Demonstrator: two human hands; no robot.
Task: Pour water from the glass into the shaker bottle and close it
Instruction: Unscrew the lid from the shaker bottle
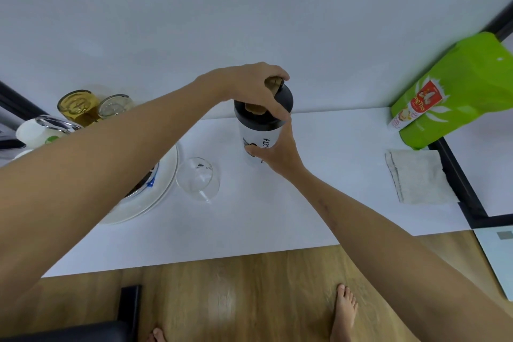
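Observation:
A white shaker bottle [259, 136] with black lettering stands upright on the white table [319, 197]. Its black lid [286, 100] sits on top. My left hand [249, 89] reaches over from the left and grips the lid from above, fingers curled around it. My right hand [274, 153] wraps the bottle's body from the front right. A clear drinking glass [197, 178] stands on the table just left of the bottle, apart from both hands; it looks empty.
White plates [155, 197] lie at the left, partly under my left arm. Behind them stand an amber glass [77, 107], a clear glass [115, 105] and a white cup [36, 133]. A green pouch [455, 97] and a folded cloth [419, 175] sit at the right.

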